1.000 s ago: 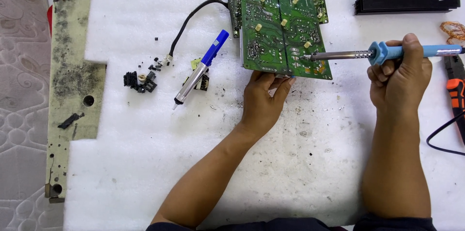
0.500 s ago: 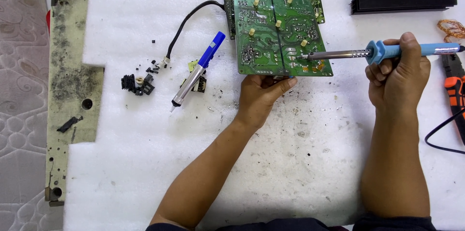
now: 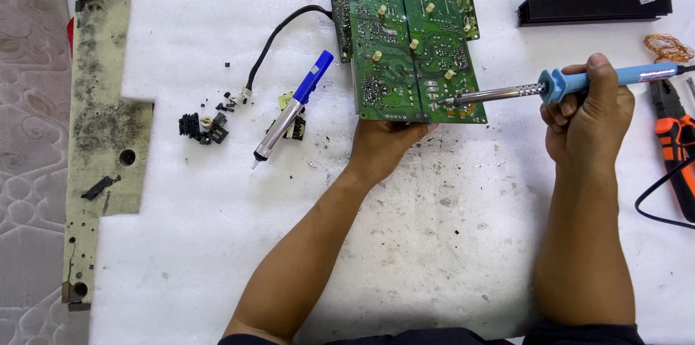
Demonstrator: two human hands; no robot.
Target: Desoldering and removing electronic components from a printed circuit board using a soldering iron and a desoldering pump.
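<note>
- White foam sheet [image 3: 405, 243] covered the counter, littered with black bits.
- Left hand [image 3: 387, 144] gripped the board [image 3: 409, 48] by its near edge.
- Right hand [image 3: 588, 117], right of the board, clenched the iron [image 3: 565, 86], tip touching the board's lower right.
- Pump [image 3: 293, 107] lay left of the board.

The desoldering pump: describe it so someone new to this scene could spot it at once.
Start at the green circuit board on the white foam sheet. Just left of its lower edge lies the desoldering pump, slanted, untouched by either hand. It is a slim silver tube with a blue plunger end, unlike the scattered black parts farther left.
</note>
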